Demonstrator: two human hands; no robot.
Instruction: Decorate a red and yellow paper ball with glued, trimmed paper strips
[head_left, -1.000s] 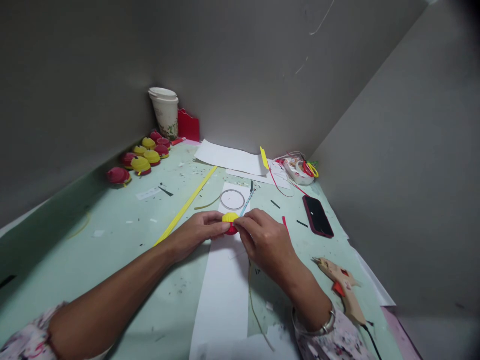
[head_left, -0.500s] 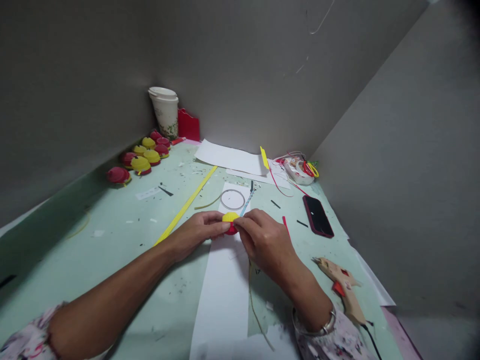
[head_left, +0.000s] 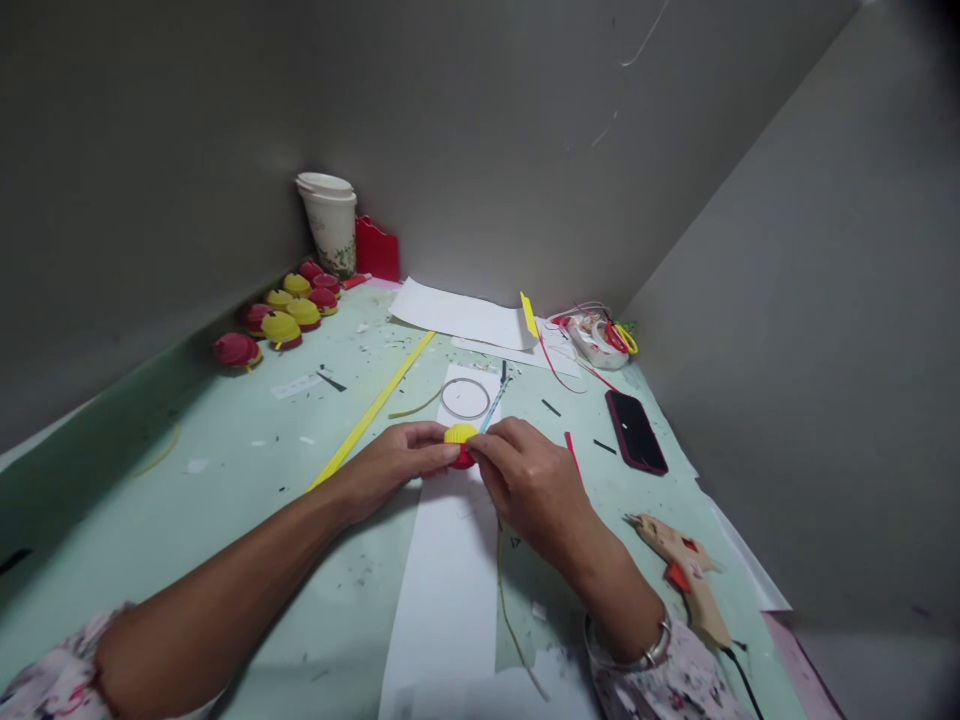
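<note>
By the fingers of the left hand (head_left: 396, 458), the red-and-yellow piece (head_left: 460, 434) is grasped; its right side is pinched by the right hand (head_left: 531, 478), over the white paper (head_left: 448, 580). No shift is noted since a second ago; steady holding is suggested.

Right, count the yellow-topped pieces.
5: one piece between left hand and right hand; four clustered left: front piece, middle-left piece, middle-right piece, back piece. Others may be hidden.

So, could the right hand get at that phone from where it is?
Probably yes: between the right hand and the phone, only thin, flat strips show. That hand is at the red-and-yellow piece, though, and would likely have to leave it first.
</note>
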